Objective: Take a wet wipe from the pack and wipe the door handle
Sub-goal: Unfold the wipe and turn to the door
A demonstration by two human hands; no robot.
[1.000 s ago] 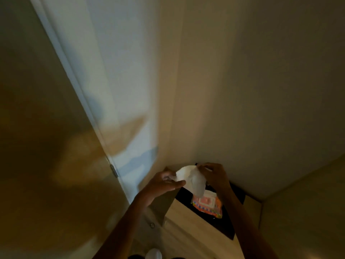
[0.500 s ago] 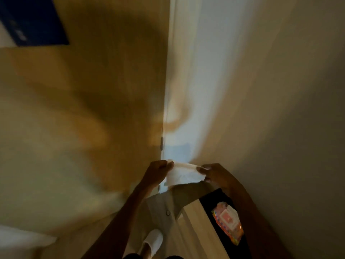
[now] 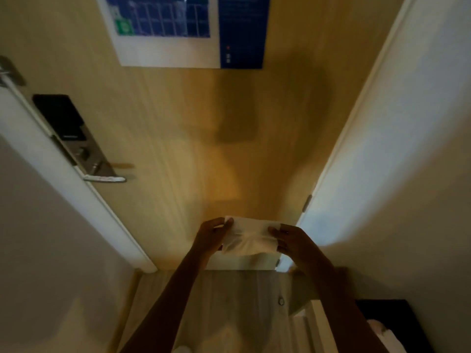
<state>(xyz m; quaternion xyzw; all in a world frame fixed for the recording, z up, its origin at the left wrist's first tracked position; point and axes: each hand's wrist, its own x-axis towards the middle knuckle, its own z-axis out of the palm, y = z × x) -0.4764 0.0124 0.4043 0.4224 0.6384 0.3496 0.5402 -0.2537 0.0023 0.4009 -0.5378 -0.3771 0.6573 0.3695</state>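
Left hand (image 3: pixel 211 234) and right hand (image 3: pixel 290 238) are each pinching one end of the white wet wipe (image 3: pixel 251 236), holding it spread between them in the air, low before the door (image 3: pixel 178 123). The silver door handle (image 3: pixel 104 178) is sitting at the door's left edge, well apart from the wipe and untouched. A blue-and-white notice (image 3: pixel 178 29) is hanging near the door's top edge.

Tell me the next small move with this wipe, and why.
Probably carry the wipe up and left to the door handle. Both the left hand and right hand pinch the wipe spread between them, low before the door, and the handle sits apart, untouched.
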